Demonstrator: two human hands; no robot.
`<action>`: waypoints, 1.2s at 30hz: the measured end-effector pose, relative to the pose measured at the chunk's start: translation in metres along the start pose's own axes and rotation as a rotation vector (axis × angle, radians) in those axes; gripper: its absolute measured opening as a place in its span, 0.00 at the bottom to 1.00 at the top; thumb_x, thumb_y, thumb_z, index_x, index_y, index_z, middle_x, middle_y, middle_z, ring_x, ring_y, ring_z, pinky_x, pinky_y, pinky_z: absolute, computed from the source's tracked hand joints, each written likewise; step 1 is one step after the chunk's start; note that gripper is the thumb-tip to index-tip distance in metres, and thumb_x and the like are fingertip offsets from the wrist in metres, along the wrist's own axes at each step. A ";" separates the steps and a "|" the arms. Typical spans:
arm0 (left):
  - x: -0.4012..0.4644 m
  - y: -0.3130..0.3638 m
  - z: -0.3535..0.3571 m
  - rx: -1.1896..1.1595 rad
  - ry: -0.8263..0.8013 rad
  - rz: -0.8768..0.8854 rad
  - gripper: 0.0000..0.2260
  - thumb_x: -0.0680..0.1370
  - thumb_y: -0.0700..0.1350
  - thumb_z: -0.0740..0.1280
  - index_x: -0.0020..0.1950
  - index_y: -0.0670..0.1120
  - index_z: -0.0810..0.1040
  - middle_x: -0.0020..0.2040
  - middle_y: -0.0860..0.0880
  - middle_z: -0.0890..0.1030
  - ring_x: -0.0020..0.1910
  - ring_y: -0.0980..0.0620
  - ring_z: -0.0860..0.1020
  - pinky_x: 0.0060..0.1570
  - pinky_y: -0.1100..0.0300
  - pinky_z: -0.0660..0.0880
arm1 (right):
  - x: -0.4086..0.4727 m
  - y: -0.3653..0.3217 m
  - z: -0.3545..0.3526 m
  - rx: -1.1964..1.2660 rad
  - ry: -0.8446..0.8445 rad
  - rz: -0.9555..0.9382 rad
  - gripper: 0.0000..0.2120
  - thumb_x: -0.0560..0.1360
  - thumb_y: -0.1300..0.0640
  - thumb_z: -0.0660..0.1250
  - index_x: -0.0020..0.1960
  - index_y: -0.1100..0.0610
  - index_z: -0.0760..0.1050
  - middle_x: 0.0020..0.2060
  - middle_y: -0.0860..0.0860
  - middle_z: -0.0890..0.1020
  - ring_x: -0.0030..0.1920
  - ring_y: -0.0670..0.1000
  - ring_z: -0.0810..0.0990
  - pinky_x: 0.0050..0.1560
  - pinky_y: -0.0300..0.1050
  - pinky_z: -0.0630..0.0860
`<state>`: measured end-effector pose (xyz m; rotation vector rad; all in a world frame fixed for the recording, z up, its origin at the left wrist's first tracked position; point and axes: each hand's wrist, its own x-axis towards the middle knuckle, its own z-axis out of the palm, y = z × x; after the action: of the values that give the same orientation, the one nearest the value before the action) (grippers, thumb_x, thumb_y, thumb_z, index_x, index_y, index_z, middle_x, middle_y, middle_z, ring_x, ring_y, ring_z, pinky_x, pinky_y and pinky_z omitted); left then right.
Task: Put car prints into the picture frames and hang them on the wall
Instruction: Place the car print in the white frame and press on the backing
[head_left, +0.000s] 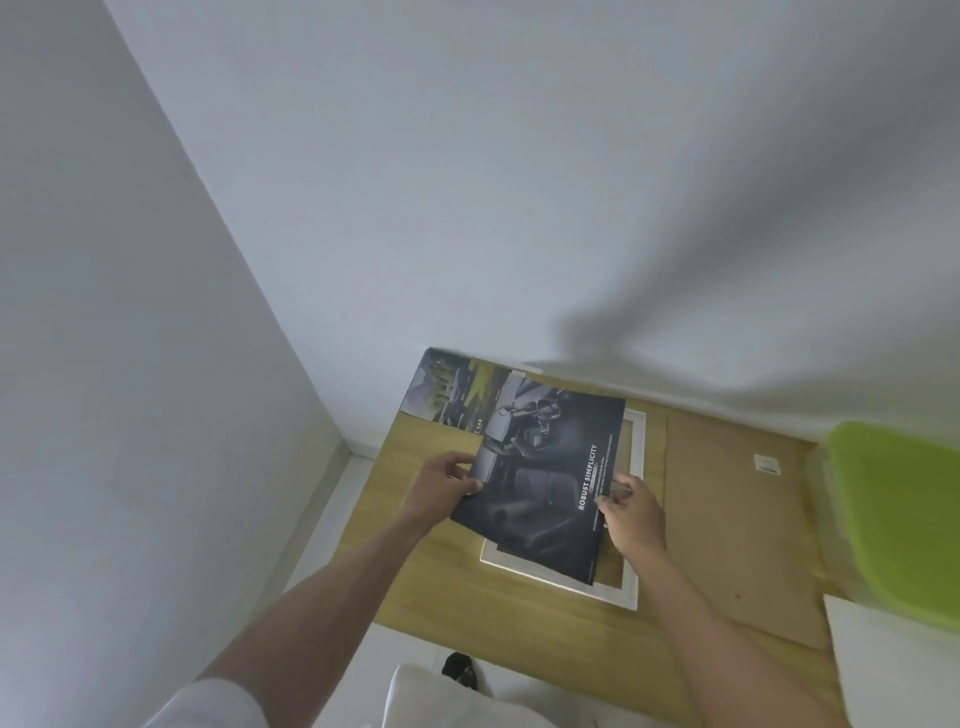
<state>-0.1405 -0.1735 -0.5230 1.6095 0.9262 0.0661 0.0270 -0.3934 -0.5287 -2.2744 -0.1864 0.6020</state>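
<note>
While one dark car print (550, 478) is pinched at both side edges by left hand (441, 488) and right hand (631, 512), one white frame (636, 519) (mostly covered) lies beneath on the bench (431, 571); a second print (452, 389) is partly hidden.

print (545, 467) dk grey/black | frame (631, 592) white | bin (904, 519) lime green

A wooden table (431, 582) fills the lower middle of the frame, set into a corner of pale white walls (467, 182). At the right edge sits a bright green lid or bin (898, 514), blurred, with a white sheet (893, 670) just below it. At the bottom centre, a dark shoe (460, 670) shows on the pale floor (332, 525).
</note>
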 end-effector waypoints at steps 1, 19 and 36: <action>0.001 0.000 0.008 0.037 -0.020 0.004 0.16 0.71 0.41 0.74 0.59 0.48 0.82 0.42 0.47 0.83 0.41 0.51 0.82 0.50 0.49 0.80 | -0.001 0.006 -0.006 -0.029 0.023 0.016 0.18 0.77 0.63 0.69 0.66 0.58 0.74 0.52 0.51 0.82 0.46 0.49 0.78 0.45 0.39 0.71; 0.004 -0.002 0.050 0.603 -0.048 0.187 0.17 0.71 0.45 0.74 0.59 0.47 0.82 0.47 0.52 0.78 0.43 0.52 0.78 0.44 0.58 0.77 | -0.002 0.035 -0.015 -0.368 0.061 0.051 0.26 0.80 0.58 0.61 0.77 0.51 0.64 0.61 0.58 0.73 0.55 0.57 0.78 0.46 0.45 0.71; 0.008 -0.009 0.055 0.712 -0.137 0.238 0.20 0.76 0.46 0.68 0.68 0.48 0.75 0.55 0.46 0.75 0.52 0.45 0.77 0.55 0.50 0.76 | 0.002 0.036 -0.015 -0.418 0.010 0.047 0.26 0.81 0.57 0.59 0.78 0.48 0.62 0.62 0.58 0.72 0.57 0.57 0.78 0.47 0.46 0.71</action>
<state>-0.1112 -0.2130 -0.5496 2.3452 0.6770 -0.2324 0.0336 -0.4275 -0.5464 -2.6899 -0.2755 0.6213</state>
